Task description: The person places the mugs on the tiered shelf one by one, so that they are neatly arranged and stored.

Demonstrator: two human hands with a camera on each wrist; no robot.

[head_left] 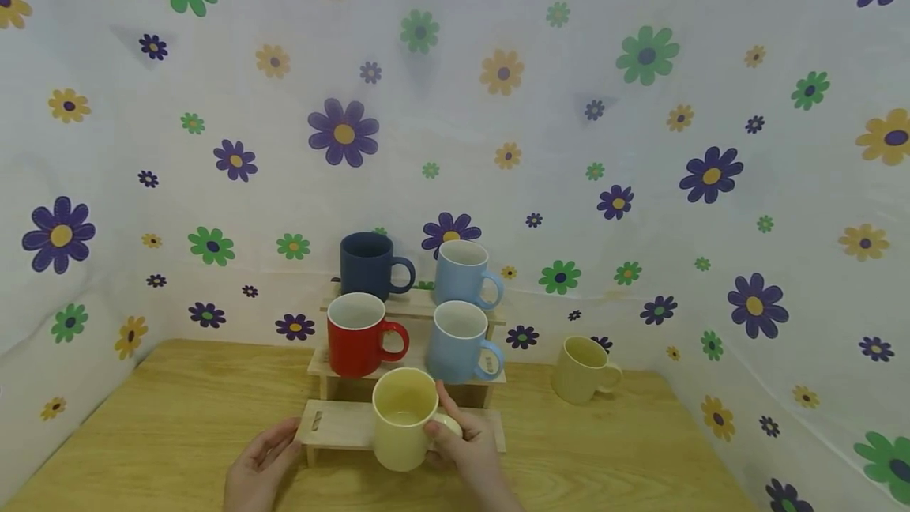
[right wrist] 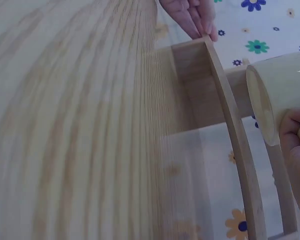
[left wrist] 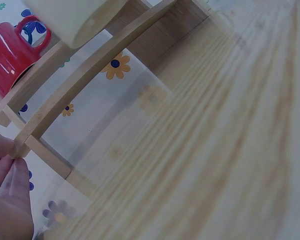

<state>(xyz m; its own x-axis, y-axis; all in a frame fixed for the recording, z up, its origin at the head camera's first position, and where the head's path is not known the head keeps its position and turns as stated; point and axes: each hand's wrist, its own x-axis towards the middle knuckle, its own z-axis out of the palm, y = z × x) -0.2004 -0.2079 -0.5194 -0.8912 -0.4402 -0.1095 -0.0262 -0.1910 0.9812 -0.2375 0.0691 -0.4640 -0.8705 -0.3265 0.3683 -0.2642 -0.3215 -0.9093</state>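
Note:
My right hand point(head_left: 471, 449) grips a pale yellow mug point(head_left: 398, 442) by its handle, thumb near the rim side. The mug is upright and overlaps the lowest step of a three-step wooden stand point(head_left: 337, 423) in the head view; the right wrist view has its base beside the step's front edge. My left hand point(head_left: 257, 466) pinches the left end of that lowest step, with the thumb and fingertips at the corner in the left wrist view. A red mug point(head_left: 350, 350) and a light blue mug point(head_left: 455, 350) stand on the middle step.
A dark blue mug point(head_left: 364, 269) and another light blue mug point(head_left: 458, 279) stand on the top step. Right of the stand, a second yellow mug point(head_left: 577, 376) sits on the wooden table point(head_left: 597, 457). Flower-printed sheeting point(head_left: 540, 133) surrounds the back and sides.

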